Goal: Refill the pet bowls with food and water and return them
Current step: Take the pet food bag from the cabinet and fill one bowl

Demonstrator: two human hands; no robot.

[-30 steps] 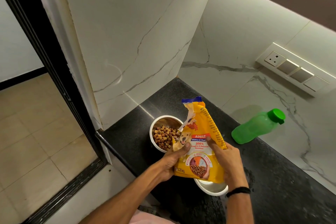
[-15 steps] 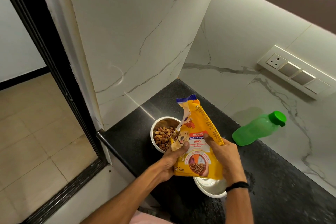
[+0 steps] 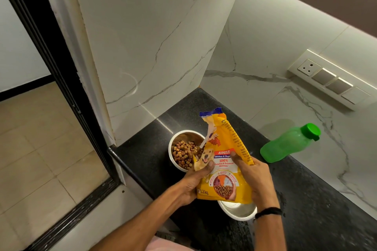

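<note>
Two hands are clasping a yellow dog food bag [image 3: 223, 161] upright above the black counter [image 3: 318, 206]: the left hand [image 3: 195, 181] is gripping its left edge, the right hand [image 3: 252, 177] its right side. Print on the bag is reading "ADULT", "100% Complete & Balanced Nutrition" and "1.2 kg"; the torn top is hiding the brand. Just under the grip, a steel bowl [image 3: 237, 211] is sitting mostly hidden, its contents unclear. Beyond the left hand, a second bowl [image 3: 184, 151] is holding brown kibble [image 3: 183, 154]. Farther right, a green bottle [image 3: 289, 142] is leaning against the marble wall [image 3: 265, 51].
</note>
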